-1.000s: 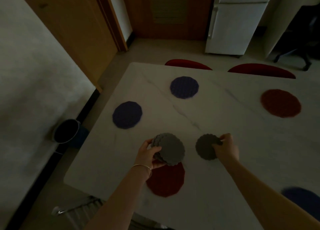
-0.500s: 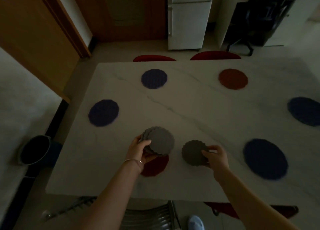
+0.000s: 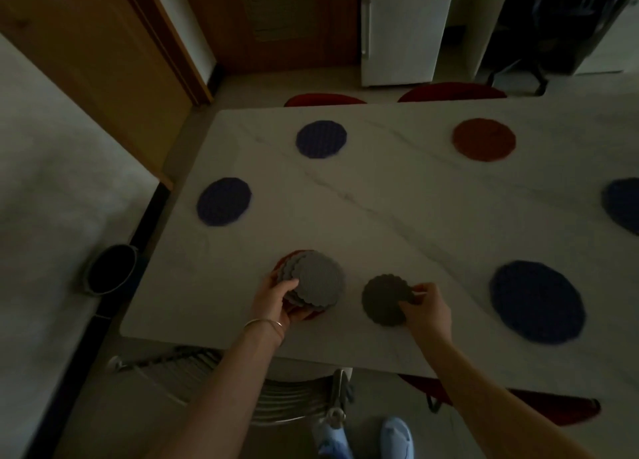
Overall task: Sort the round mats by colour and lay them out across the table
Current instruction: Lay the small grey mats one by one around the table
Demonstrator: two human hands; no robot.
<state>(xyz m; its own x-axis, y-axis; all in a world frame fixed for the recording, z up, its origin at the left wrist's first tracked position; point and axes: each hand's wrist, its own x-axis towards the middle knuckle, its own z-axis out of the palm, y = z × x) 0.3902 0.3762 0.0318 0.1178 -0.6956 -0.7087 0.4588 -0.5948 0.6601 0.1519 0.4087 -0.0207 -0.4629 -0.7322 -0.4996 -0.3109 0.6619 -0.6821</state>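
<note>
My left hand (image 3: pixel 275 301) grips a stack of grey scalloped mats (image 3: pixel 316 280) just above a red mat (image 3: pixel 288 259) near the table's front edge; the red mat is mostly hidden under the stack. My right hand (image 3: pixel 427 308) pinches the right edge of a single dark grey mat (image 3: pixel 383 298), low over the white marble table (image 3: pixel 380 199). Blue mats lie at far left (image 3: pixel 224 201), at the back (image 3: pixel 321 139), at front right (image 3: pixel 537 301) and at the right edge (image 3: pixel 622 204). Another red mat (image 3: pixel 484 139) lies at the back right.
Red chair seats (image 3: pixel 449 92) are tucked at the table's far side, and a metal chair (image 3: pixel 290 396) stands at the near side by my feet. A dark bin (image 3: pixel 110 268) sits on the floor to the left. A white fridge (image 3: pixel 404 30) stands behind.
The view has swung right, bringing the right-hand blue mats into sight. Both hands keep their hold; the stack now covers more of the red mat and the single grey mat sits slightly further right.
</note>
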